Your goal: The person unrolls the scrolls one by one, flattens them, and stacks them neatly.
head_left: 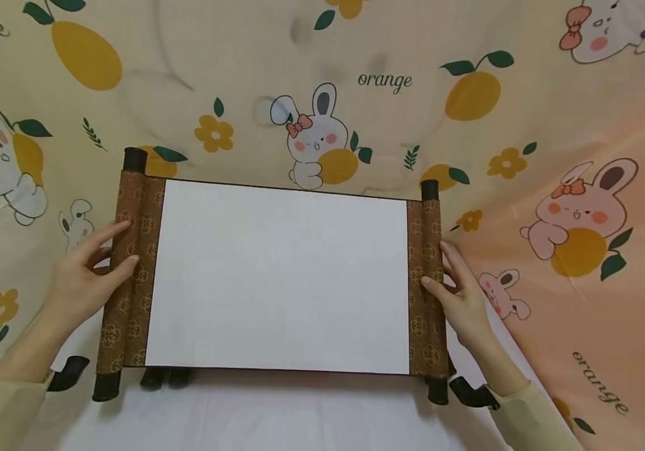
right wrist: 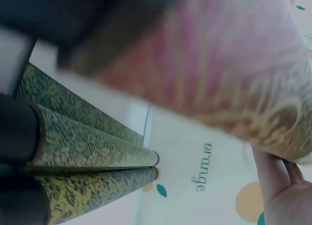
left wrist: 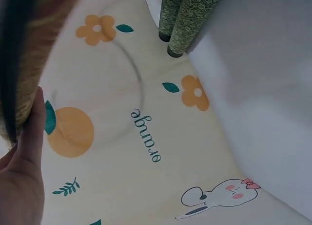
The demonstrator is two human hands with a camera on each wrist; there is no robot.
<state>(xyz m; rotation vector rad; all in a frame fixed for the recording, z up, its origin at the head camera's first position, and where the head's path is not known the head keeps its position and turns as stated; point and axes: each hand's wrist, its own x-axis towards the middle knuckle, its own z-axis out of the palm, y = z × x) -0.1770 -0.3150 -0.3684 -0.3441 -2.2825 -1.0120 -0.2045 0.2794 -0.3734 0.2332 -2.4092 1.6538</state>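
A hanging scroll [head_left: 283, 275] is spread partly open across the head view, its visible sheet blank white. Brown patterned cloth with gold motifs covers its left roller [head_left: 116, 313] and right roller [head_left: 434, 332], both ending in black knobs. My left hand [head_left: 88, 266] grips the left roller, thumb on the front. On the other side my right hand [head_left: 464, 299] holds the right roller, thumb in front and fingers round its outer edge. In the wrist views the left hand [left wrist: 22, 171] and right hand [right wrist: 287, 195] are partly cut off by the frame edge.
Below the raised scroll lie green patterned rolls [left wrist: 195, 20] and a yellow patterned roll [right wrist: 97, 193]; black knobs [head_left: 153, 378] peek out under its lower edge. A cloth [head_left: 232, 69] printed with rabbits and oranges covers the surface, beside a plain white area [head_left: 277, 413].
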